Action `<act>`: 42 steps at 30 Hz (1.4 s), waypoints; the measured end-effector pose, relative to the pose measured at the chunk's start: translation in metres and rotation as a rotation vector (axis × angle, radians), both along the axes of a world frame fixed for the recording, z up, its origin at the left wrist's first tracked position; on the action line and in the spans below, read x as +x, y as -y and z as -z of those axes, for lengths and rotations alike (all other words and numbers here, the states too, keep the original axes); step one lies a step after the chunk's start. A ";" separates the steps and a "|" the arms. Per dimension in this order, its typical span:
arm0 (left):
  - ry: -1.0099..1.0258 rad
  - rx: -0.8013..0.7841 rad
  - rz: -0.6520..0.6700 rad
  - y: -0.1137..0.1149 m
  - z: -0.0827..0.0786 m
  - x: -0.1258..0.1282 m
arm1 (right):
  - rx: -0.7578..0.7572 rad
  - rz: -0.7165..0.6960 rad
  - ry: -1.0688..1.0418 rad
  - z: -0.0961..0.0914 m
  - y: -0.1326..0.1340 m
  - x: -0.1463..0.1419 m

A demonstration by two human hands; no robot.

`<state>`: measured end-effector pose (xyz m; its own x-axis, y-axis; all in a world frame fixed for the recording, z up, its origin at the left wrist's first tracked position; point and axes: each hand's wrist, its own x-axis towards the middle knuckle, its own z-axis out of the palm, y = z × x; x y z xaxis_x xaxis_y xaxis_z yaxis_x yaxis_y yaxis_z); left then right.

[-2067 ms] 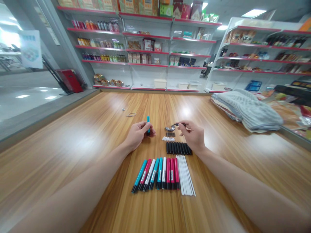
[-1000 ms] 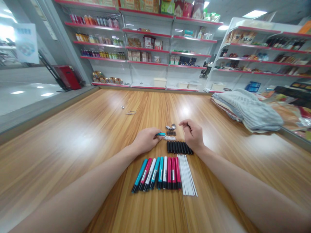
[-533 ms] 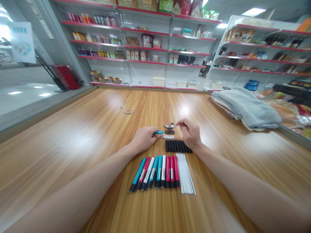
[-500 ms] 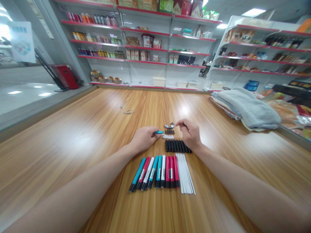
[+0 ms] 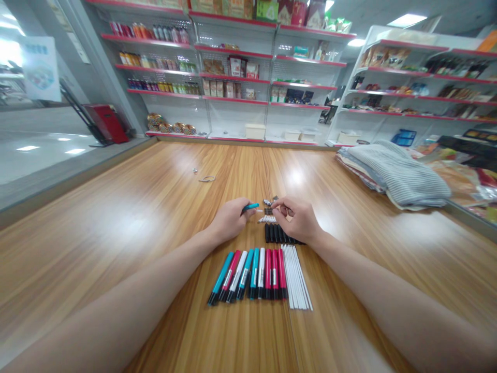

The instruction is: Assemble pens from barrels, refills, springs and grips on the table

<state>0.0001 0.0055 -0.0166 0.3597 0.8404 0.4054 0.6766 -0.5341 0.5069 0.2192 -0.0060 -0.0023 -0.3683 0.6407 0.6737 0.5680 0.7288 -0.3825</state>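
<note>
My left hand point(image 5: 232, 220) is closed around a short blue pen barrel point(image 5: 251, 206), and a thin white piece shows beside its fingertips. My right hand point(image 5: 298, 218) has its fingers pinched together at the row of small dark pieces point(image 5: 267, 211); whatever is between them is hidden. Small white tips point(image 5: 267, 219) lie just nearer to me. Under the right hand, a row of black barrels point(image 5: 274, 233) is partly covered. Shiny metal pieces point(image 5: 267, 202) sit beyond the dark pieces. Closer to me lie several blue, pink and white pen barrels point(image 5: 253, 274) beside thin white refills point(image 5: 297, 280).
On the wooden table point(image 5: 155, 311), a thin looped strip point(image 5: 207, 179) and a tiny shiny object point(image 5: 194, 170) lie farther left. Folded striped cloths point(image 5: 396, 173) are stacked at the right, near packaged goods. Stocked shelves point(image 5: 233, 101) stand behind the table.
My right hand has moved left and nearer to me, from beside the metal pieces to the small dark ones. The blue barrel in my left hand has risen slightly and tilted.
</note>
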 end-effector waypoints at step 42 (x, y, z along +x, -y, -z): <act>0.227 0.096 0.270 0.015 -0.012 0.006 | 0.229 -0.053 0.289 -0.002 0.005 -0.003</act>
